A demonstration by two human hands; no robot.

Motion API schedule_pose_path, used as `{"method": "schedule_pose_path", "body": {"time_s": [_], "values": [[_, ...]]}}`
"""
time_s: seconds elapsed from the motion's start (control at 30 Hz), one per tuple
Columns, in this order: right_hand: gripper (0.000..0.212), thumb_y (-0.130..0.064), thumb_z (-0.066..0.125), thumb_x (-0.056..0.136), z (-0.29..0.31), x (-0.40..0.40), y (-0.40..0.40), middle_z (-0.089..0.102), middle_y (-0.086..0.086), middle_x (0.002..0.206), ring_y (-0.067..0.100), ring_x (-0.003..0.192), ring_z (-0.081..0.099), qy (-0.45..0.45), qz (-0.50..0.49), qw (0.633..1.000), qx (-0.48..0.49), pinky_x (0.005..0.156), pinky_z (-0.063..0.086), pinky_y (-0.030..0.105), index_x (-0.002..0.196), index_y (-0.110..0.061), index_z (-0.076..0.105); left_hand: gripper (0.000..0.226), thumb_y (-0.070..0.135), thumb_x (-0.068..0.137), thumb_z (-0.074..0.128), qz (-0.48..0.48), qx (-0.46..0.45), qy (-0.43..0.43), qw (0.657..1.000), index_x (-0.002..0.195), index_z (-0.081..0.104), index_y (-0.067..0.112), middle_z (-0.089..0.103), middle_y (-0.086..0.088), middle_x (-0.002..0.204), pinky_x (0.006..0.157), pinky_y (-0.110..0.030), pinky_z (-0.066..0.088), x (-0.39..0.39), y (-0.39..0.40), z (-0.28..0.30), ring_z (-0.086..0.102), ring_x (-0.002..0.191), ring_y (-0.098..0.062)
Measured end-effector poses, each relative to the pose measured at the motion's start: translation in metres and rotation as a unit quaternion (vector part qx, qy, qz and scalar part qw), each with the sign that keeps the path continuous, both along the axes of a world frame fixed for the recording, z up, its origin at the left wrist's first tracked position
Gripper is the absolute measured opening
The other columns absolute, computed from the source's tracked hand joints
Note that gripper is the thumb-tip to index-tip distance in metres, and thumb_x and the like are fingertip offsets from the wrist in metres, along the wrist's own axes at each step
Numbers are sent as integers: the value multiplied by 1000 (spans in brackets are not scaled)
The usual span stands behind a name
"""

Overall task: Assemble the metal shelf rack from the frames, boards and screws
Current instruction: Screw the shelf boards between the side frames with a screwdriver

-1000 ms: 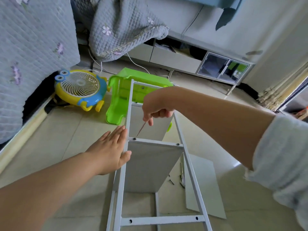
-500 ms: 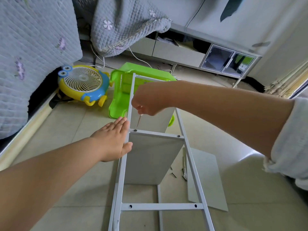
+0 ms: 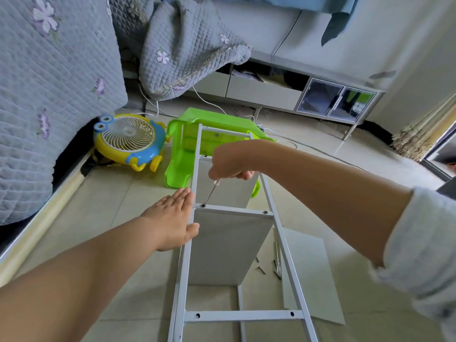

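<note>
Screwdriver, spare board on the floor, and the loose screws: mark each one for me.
screwdriver (image 3: 211,191), head view, on the thin shaft below the right hand.
spare board (image 3: 308,275), head view, on its flat grey face right of the frame.
loose screws (image 3: 261,269), head view, on one dark screw lying on the floor tile.

This is a room in a home, most likely a bedroom or living room. A grey quilted blanket (image 3: 56,95) with stitched flowers hangs down on the left, and a second quilt (image 3: 187,50) is draped over a low white cabinet (image 3: 266,92) with glass doors along the wall. On the pale tiled floor (image 3: 103,208) lie a cartoon-faced toy-like fan (image 3: 128,139), a green plastic stool (image 3: 182,154) on its side and white cables (image 3: 150,102), with a curtain (image 3: 424,134) at the right.
</note>
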State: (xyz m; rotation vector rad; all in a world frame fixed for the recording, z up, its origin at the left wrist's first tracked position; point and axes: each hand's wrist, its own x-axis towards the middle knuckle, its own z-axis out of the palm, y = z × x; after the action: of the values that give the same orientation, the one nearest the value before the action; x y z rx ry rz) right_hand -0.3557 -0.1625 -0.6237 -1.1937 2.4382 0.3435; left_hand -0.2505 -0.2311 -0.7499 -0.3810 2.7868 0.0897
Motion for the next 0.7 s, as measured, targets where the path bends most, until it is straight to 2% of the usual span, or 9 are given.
{"method": "schedule_pose_path", "body": {"time_s": [0.07, 0.13, 0.2, 0.27, 0.33, 0.4, 0.47, 0.57, 0.7], "values": [[35, -16, 40, 94, -1, 0, 7, 47, 7, 52, 19, 42, 47, 42, 56, 998, 1, 45, 36, 21, 61, -4, 42, 69, 41, 99, 19, 2, 2, 1, 1000, 145, -17, 3, -20, -11, 154, 118, -31, -3, 0, 1, 0, -16, 143, -18], [28, -17, 40, 96, 0, 3, 14, 58, 13, 81, 27, 71, 58, 87, 118, 989, -6, 53, 37, 24, 85, 1, 57, 69, 41, 99, 19, 2, -2, 3, 1000, 145, -17, 3, -20, -11, 154, 118, -30, -3, -1, 1, -1, -16, 143, -18], [30, -21, 38, 98, 0, 5, 19, 60, 12, 102, 26, 95, 56, 123, 170, 977, -48, 57, 29, 20, 109, -3, 60, 69, 41, 99, 19, 1, -6, 3, 1000, 144, -18, 3, -20, -11, 154, 117, -29, -3, 0, 0, -1, -15, 143, -17], [30, -22, 38, 98, 0, 5, 23, 62, 9, 106, 25, 101, 55, 145, 219, 963, -58, 65, 31, 21, 111, -7, 61, 69, 41, 100, 18, 1, -9, 1, 1000, 144, -18, 2, -20, -11, 154, 117, -29, -3, 0, 1, 0, -15, 143, -18], [30, -18, 38, 97, -2, 3, 19, 60, 8, 85, 26, 91, 53, 174, 242, 954, -18, 60, 32, 21, 92, -1, 61, 69, 40, 100, 18, 0, -14, -2, 1000, 144, -18, 1, -20, -12, 154, 116, -28, -4, -1, 1, 0, -16, 143, -18], [35, -13, 38, 95, -1, 9, 12, 42, 4, 61, 20, 71, 51, 158, 197, 968, -5, 45, 28, 15, 62, -3, 45, 69, 40, 100, 18, 0, -13, -4, 1000, 144, -18, 1, -21, -12, 154, 116, -28, -5, -1, 1, 0, -16, 143, -18], [40, -8, 38, 95, 0, 16, 3, 40, 2, 48, 7, 36, 51, 94, 132, 987, -20, 32, 32, 12, 55, -9, 34, 68, 39, 100, 18, 0, -14, -4, 1000, 144, -18, 1, -21, -12, 154, 116, -28, -5, -2, 0, 0, -16, 143, -18], [33, -8, 40, 95, 0, 12, -2, 44, 1, 53, -1, 15, 34, -45, -6, 992, -122, 20, 26, 10, 63, -9, 41, 69, 39, 100, 19, 3, 0, -2, 1000, 144, -17, 2, -20, -11, 154, 116, -28, -5, -1, 1, 0, -16, 143, -17], [32, 2, 27, 96, 2, 7, 5, 36, -2, 26, 10, 18, 33, -99, -106, 989, -36, 23, 16, 11, 98, -3, 59, 69, 39, 100, 19, 1, 4, 1, 1000, 145, -17, 2, -20, -12, 154, 117, -29, -4, 2, 3, -1, -15, 143, -18]]}}
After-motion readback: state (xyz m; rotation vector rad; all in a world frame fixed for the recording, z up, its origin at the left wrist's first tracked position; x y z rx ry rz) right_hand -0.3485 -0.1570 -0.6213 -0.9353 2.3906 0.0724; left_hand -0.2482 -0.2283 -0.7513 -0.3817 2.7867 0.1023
